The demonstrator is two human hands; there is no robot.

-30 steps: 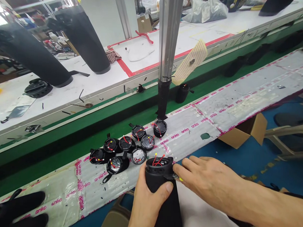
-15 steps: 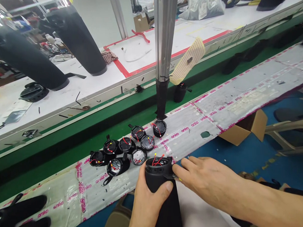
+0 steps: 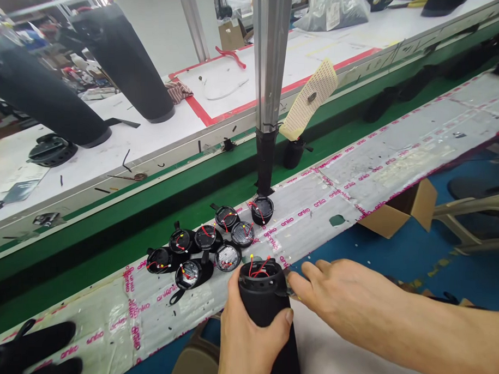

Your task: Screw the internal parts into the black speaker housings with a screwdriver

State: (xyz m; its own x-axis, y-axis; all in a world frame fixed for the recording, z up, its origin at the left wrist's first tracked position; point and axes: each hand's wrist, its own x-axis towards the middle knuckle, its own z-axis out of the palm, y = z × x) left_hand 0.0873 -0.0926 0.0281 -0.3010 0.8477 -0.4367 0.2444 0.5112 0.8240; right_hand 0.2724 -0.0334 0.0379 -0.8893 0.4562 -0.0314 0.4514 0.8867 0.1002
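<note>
My left hand point(image 3: 249, 342) is wrapped round a tall black fabric-covered cylinder point(image 3: 259, 305), with the thumb across its near side. The cylinder stands tilted at the bottom centre, and red wires point(image 3: 259, 269) with small yellow and red ends stick out of its open top. At the right of its rim, my right hand point(image 3: 329, 287) is closed with the fingers pinched. A dark piece shows between those fingers and the rim; I cannot tell whether it is a strap or a tool. Just beyond stand several similar black cylinders point(image 3: 228, 257) with wired tops.
A plastic-covered belt point(image 3: 303, 223) printed in pink runs diagonally past me. Behind it rises a metal post point(image 3: 269, 61) with a perforated cream strip point(image 3: 312, 100) attached. Large black cylinders point(image 3: 126, 66) stand on the white bench. An open cardboard box point(image 3: 387, 217) lies at the right.
My right hand has shifted slightly to the right at the rim. My left thumb has slid a little right and down on the cylinder, which stays in place.
</note>
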